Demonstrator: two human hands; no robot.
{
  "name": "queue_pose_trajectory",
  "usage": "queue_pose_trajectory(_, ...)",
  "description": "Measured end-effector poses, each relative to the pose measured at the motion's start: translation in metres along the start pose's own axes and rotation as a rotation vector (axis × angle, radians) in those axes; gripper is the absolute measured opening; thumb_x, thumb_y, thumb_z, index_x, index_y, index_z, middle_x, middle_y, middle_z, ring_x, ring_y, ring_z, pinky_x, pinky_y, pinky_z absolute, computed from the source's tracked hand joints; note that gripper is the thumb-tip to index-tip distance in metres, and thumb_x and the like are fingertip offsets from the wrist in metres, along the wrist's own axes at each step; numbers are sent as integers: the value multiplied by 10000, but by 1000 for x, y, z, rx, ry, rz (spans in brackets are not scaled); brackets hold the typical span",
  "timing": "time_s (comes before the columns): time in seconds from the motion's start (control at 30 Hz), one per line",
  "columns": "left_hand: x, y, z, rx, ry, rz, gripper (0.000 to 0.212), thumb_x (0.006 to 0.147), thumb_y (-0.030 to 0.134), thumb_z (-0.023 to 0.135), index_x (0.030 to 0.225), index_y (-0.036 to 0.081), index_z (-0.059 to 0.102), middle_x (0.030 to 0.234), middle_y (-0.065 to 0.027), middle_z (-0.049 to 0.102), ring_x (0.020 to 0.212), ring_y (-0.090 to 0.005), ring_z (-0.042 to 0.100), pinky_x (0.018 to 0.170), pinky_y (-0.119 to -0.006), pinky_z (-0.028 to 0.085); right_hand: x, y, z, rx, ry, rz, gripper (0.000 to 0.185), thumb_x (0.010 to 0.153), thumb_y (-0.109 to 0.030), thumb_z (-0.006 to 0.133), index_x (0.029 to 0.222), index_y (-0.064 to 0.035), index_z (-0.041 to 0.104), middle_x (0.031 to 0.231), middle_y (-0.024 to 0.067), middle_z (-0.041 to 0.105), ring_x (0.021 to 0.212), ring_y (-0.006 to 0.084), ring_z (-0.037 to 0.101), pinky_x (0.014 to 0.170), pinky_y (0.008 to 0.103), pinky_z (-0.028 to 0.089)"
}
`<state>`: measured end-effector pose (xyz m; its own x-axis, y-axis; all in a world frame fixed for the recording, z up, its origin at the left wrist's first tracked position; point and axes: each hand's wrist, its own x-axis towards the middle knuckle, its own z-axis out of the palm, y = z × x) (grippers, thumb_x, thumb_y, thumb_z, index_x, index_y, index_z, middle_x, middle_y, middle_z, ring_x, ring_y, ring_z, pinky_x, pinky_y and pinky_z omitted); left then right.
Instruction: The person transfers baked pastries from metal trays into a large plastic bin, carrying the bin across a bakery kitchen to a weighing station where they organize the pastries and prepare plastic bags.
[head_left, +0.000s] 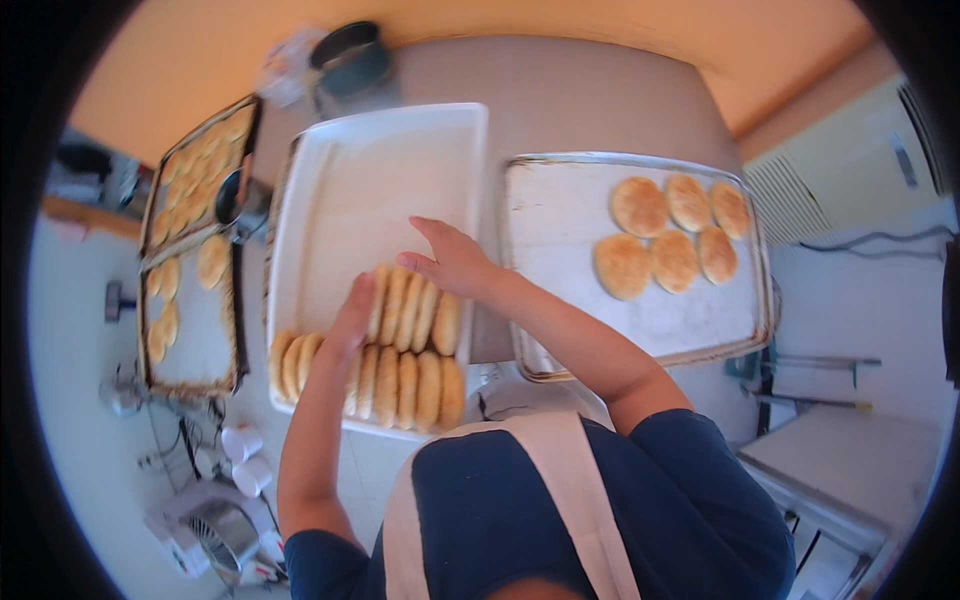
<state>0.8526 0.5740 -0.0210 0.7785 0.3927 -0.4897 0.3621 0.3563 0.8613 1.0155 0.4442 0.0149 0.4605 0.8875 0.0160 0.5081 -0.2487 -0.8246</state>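
Observation:
Flat round breads (409, 386) stand on edge in two rows inside a white plastic bin (480, 187), at the end nearest me. At the left end of the upper row, my left hand (356, 311) rests against the breads, its fingers partly hidden. My right hand (450, 259) is over that row's right part, thumb and fingers apart, with nothing seen between them. To the right, a paper-lined baking tray (555, 217) bears several browned flat breads (639, 208) lying in two rows.
More trays of breads (199, 176) are at the left, with a metal pot (251, 210) by them. A dark green pot (352, 64) and a plastic bag (289, 67) are at the table's back. White cups (251, 476) and a mixer-like machine (217, 525) are lower left.

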Motion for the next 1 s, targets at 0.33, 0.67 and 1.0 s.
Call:
queue_pose_trajectory(0.33,-33,39,37,449,429,244,445,856,327,361,1149,-7,373,1170,-125,400,1085,-209,369,924,-307,272,-142,119,-126,-686,94,599,952,559,-458,661,1268,-39,183,1286,246,167,1204,352,151,969,472,126)
queue_pose_trajectory(0.67,-42,43,188,952,21,844,236,754,71,490,979,3,502,1082,-177,441,1005,-316,428,854,-352,344,-144,115,-126,-546,91,370,946,510,-359,713,1263,-85,209,1237,263,208,1128,386,241,904,461,248)
queue_pose_trajectory(1.0,-18,1,233,797,-124,593,221,733,43,504,952,11,510,1030,-176,475,926,-324,487,779,-339,404,-93,182,-194,-595,256,265,872,565,-374,664,1254,-77,219,1246,247,216,1134,387,236,903,460,254)
